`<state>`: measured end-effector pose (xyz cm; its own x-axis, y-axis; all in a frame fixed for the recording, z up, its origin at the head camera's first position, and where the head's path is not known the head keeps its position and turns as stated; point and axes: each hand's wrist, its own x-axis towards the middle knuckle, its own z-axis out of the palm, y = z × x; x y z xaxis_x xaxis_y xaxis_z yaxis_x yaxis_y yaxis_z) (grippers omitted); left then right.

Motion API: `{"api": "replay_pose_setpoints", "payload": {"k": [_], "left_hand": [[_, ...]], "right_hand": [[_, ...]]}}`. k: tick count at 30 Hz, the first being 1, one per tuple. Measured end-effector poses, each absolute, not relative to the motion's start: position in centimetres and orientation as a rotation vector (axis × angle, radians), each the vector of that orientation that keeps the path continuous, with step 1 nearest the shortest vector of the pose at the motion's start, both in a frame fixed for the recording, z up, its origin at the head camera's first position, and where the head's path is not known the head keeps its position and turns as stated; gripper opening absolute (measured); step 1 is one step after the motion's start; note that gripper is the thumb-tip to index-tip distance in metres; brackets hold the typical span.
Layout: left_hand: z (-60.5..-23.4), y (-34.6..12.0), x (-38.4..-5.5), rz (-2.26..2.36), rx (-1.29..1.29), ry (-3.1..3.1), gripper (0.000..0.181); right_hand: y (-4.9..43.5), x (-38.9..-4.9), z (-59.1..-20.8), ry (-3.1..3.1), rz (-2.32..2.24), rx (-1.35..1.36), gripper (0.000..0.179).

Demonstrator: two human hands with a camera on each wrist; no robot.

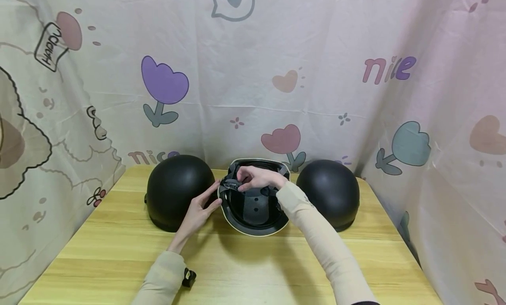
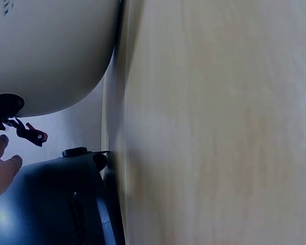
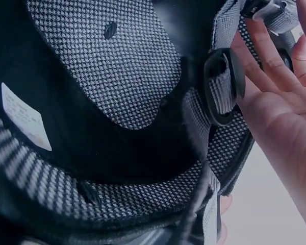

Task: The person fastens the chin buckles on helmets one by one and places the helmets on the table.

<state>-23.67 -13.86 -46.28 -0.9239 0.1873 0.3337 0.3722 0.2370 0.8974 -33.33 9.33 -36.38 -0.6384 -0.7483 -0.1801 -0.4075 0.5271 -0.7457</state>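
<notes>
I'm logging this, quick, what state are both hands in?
Left hand: open, touching the middle helmet.
Right hand: closed, pinching a grey strap.

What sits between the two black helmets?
The head view shows a pale-rimmed helmet, with the left hand at its edge and right hand over its opening.

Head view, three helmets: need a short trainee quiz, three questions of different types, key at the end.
1. True or false: the right hand reaches over the open inside of the middle helmet.

2. Where is the left hand in the head view?
A) Flat on the table
B) At the middle helmet's edge
C) Out of frame

3. Fill in: the left helmet and the right helmet are both ____ in colour.

Key: 1. True. 2. B. 3. Black.
</notes>
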Motion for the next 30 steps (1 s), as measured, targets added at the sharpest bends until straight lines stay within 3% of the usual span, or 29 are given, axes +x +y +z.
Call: {"api": "replay_pose_setpoints", "payload": {"k": [15,30], "left_hand": [[-46.2,-13.9,-23.6,-1.771,-0.552,-2.321,0.056],[-46.3,-13.6,-23.7,-1.801,-0.572,-2.278,0.058]], "right_hand": [[9.1,-33.4,-36.4,2.251,-1.019,-0.941,0.025],[11.9,-32.3,-34.6,2.118,-1.201,-0.996,0.036]]}}
